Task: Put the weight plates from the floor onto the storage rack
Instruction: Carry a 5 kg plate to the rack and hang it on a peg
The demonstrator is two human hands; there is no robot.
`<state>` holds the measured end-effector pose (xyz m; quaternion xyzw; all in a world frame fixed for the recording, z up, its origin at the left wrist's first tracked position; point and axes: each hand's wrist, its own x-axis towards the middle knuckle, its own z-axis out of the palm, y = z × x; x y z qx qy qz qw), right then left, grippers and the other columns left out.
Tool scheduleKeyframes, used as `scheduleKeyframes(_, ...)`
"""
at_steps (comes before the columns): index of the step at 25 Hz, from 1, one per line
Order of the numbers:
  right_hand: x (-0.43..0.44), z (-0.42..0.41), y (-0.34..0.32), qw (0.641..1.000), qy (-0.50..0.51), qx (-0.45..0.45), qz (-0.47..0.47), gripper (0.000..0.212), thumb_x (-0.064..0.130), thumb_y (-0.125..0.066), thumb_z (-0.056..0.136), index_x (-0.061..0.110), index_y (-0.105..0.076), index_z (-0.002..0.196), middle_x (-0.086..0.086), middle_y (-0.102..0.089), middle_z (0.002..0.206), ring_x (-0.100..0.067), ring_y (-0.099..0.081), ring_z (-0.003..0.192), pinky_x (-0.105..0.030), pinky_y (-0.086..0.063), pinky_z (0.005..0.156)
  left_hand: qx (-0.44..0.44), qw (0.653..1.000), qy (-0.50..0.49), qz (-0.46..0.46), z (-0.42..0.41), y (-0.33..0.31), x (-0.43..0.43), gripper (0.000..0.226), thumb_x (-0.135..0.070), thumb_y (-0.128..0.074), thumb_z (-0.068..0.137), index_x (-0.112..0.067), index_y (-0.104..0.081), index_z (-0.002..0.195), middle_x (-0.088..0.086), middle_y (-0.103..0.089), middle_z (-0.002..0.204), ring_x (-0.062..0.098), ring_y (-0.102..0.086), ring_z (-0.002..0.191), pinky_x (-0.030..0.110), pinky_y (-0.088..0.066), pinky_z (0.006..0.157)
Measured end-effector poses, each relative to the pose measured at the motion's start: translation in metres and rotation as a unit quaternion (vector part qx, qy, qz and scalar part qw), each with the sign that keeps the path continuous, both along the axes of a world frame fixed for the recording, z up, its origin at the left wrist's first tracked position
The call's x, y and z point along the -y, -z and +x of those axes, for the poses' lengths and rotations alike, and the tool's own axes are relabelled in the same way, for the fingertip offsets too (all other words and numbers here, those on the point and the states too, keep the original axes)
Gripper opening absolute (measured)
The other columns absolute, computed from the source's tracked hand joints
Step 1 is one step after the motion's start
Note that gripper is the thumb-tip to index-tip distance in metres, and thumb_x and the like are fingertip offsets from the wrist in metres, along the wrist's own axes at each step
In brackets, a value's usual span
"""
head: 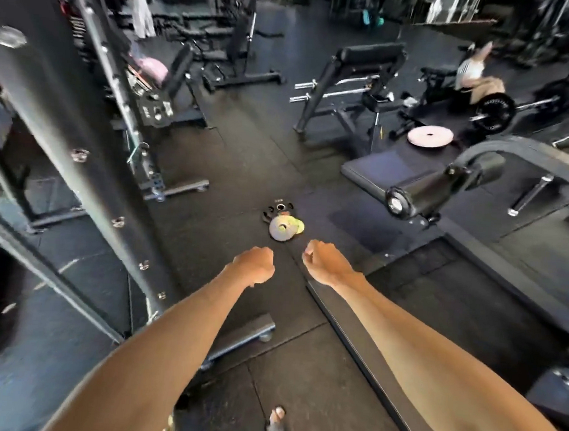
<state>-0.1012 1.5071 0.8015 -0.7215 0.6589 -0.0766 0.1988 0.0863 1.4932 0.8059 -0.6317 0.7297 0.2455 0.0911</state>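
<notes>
A small pile of weight plates lies on the black rubber floor ahead of me: a silver plate [280, 229] on top, a yellowish one [298, 225] beside it and a black plate [278, 209] behind. My left hand [254, 263] and my right hand [323, 263] hang in front of me, just short of the pile, both with fingers curled under and holding nothing. A tall black frame with bolts [78, 154] rises at my left.
A padded roller arm [443, 189] of a machine juts out at the right, with a low platform edge [353, 324] below it. Benches [356, 85] stand farther back, plus a pink plate [430, 136] on the floor and a loaded barbell [496, 110]. My sandalled foot [276, 427] shows at the bottom.
</notes>
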Motion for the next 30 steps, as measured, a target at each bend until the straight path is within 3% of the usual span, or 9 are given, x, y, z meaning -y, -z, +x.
scheduleKeyframes(4,0.063,-0.037,0.033,0.998,0.008,0.004,0.059,0.031,0.03,-0.042,0.101,0.006,-0.06,0.108,-0.016,-0.069,0.108,-0.036,-0.063,0.104,-0.045,-0.053,0.083,0.011,0.996,0.002,0.093,-0.031,0.052,0.074,0.027,-0.012,-0.041,0.084,-0.001,-0.065,0.082,0.018,-0.07,0.076,0.031,-0.072,0.064,0.045,-0.063,0.072)
scheduleKeyframes(7,0.11,-0.053,0.043,0.996,0.002,-0.005,0.092,0.03,0.028,-0.042,0.102,0.004,-0.06,0.106,-0.017,-0.068,0.107,-0.037,-0.063,0.1,-0.044,-0.053,0.081,0.0,0.994,0.013,0.111,-0.048,0.063,0.125,0.026,-0.01,-0.04,0.085,0.001,-0.062,0.075,0.019,-0.068,0.074,0.031,-0.072,0.063,0.045,-0.063,0.071)
scheduleKeyframes(14,0.25,-0.064,0.091,0.982,-0.044,-0.021,0.184,0.027,0.028,-0.039,0.101,0.008,-0.055,0.092,-0.014,-0.065,0.095,-0.035,-0.063,0.09,-0.039,-0.046,0.068,-0.036,0.992,-0.001,0.125,-0.064,0.09,0.258,0.031,-0.011,-0.032,0.094,0.0,-0.058,0.106,0.025,-0.067,0.099,0.033,-0.072,0.077,0.044,-0.062,0.074)
scheduleKeyframes(19,0.378,-0.066,0.133,0.97,-0.075,-0.023,0.232,0.031,0.027,-0.039,0.1,0.017,-0.045,0.072,-0.006,-0.053,0.077,-0.033,-0.059,0.082,-0.037,-0.043,0.067,-0.032,0.984,-0.068,0.16,-0.056,0.124,0.372,0.035,-0.008,-0.031,0.093,0.006,-0.059,0.109,0.028,-0.068,0.098,0.035,-0.073,0.08,0.042,-0.062,0.072)
scheduleKeyframes(24,0.504,-0.057,0.142,0.954,-0.121,-0.025,0.273,0.025,0.029,-0.039,0.101,0.01,-0.053,0.096,-0.012,-0.059,0.097,-0.032,-0.058,0.088,-0.042,-0.047,0.072,-0.06,0.974,-0.13,0.173,-0.056,0.139,0.484,0.034,-0.008,-0.032,0.094,0.004,-0.06,0.108,0.026,-0.07,0.097,0.036,-0.072,0.083,0.042,-0.059,0.074)
scheduleKeyframes(30,0.649,-0.037,0.157,0.945,-0.145,-0.037,0.289,0.023,0.026,-0.038,0.102,0.01,-0.051,0.093,-0.013,-0.057,0.097,-0.033,-0.058,0.087,-0.036,-0.037,0.065,-0.064,0.974,-0.132,0.17,-0.051,0.16,0.621,0.033,-0.016,-0.033,0.098,-0.003,-0.058,0.116,0.023,-0.068,0.109,0.037,-0.068,0.097,0.044,-0.056,0.087)
